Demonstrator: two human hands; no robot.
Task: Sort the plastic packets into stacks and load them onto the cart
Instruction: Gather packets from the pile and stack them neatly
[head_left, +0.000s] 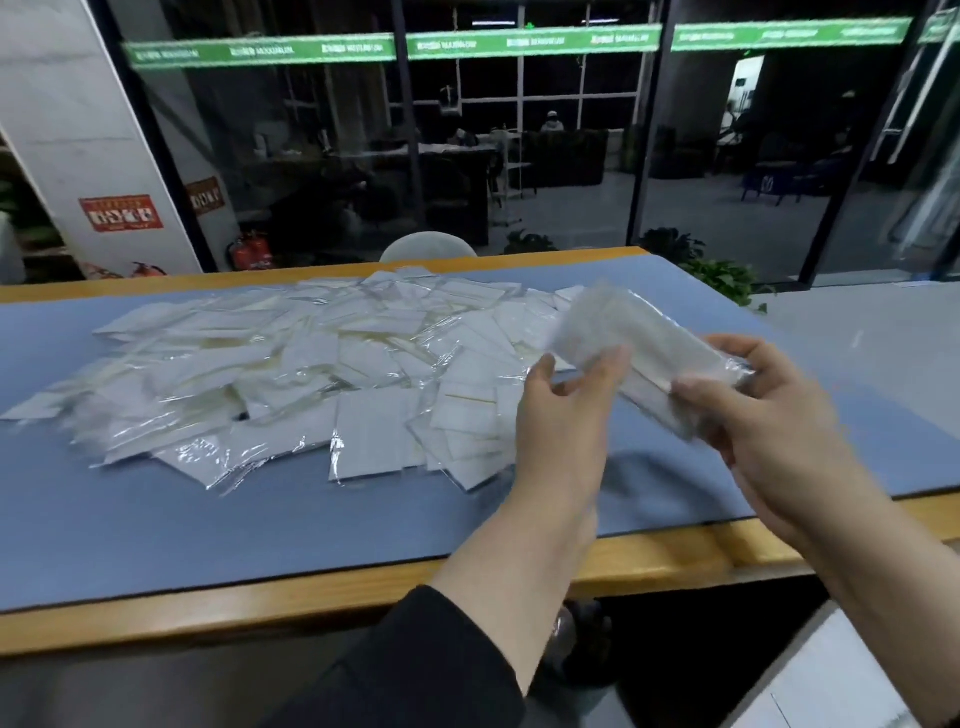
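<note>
A wide heap of clear plastic packets (291, 374) with white inserts lies spread over the blue mat (208, 525) on the wooden table. I hold a small stack of packets (639, 348) above the mat's right part, blurred by motion. My right hand (779, 431) grips the stack's near end from below and the side. My left hand (566, 410) touches the stack's left edge, thumb and fingers pinched on it. No cart can be seen.
The table's wooden edge (311, 597) runs along the front. A white chair back (428, 247) stands behind the table. Glass walls and potted plants (722, 275) are at the back right. A pale surface (831, 675) sits at the lower right.
</note>
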